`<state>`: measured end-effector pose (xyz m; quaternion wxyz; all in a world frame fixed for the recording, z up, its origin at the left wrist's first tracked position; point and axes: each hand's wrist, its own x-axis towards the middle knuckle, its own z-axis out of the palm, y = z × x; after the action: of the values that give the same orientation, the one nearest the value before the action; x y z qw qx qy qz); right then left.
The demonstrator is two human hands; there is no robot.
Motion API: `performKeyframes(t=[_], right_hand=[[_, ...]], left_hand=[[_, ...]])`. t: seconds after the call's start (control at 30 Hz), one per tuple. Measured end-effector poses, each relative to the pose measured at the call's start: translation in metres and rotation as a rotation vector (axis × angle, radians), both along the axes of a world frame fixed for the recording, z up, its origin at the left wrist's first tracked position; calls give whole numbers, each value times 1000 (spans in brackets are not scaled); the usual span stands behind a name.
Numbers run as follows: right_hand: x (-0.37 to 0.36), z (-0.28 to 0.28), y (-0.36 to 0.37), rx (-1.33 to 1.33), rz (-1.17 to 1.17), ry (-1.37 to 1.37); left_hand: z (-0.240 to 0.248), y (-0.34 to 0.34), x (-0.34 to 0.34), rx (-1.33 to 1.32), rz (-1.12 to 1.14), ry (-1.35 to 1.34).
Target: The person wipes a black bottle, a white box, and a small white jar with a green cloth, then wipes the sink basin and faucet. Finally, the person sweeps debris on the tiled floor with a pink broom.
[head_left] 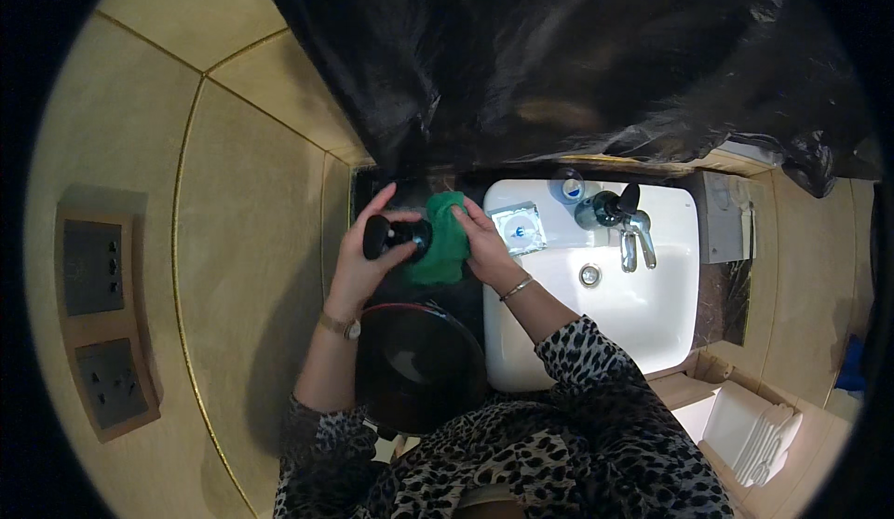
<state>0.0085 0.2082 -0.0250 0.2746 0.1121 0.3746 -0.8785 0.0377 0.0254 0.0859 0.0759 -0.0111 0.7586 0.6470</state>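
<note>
Gripping a bottle (400, 232) are the left fingers (381, 200); the right fingers (474, 217) pinch a cloth (441, 256). A tub (396, 384) crowds the near side; rightward, a sink (663, 307) carries tap (643, 237) and dispenser (597, 210).

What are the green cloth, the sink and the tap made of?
Green cloth: some soft fabric, dull-looking; it creases loosely, but I can't tell the fibre.
Sink: probably glazed ceramic, because it's smooth, white and glossy, though shiny plastic could look similar.
Tap: likely metal with a polished chrome finish, since it's silvery with bright reflections.
</note>
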Motion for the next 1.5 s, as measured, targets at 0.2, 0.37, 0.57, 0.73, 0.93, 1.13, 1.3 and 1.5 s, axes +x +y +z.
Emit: performKeyframes(t=[0.2, 0.37, 0.57, 0.73, 0.93, 1.13, 1.3, 1.5], right_hand=[[9, 54, 40, -153, 256, -3], [49, 83, 78, -332, 318, 57], [73, 119, 123, -292, 37, 251], [75, 143, 179, -285, -138, -36], [99, 212, 230, 289, 2, 771], [99, 235, 266, 276, 221, 829], [109, 240, 268, 279, 80, 654], [113, 253, 284, 63, -134, 549]], left_hand=[[66, 41, 30, 247, -174, -53], [80, 87, 40, 560, -262, -76], [85, 159, 60, -212, -198, 405], [96, 219, 75, -471, -17, 688], [103, 258, 88, 526, -128, -19], [112, 287, 101, 621, -191, -66], [134, 298, 103, 530, -302, -61], [133, 279, 100, 533, -595, -12]])
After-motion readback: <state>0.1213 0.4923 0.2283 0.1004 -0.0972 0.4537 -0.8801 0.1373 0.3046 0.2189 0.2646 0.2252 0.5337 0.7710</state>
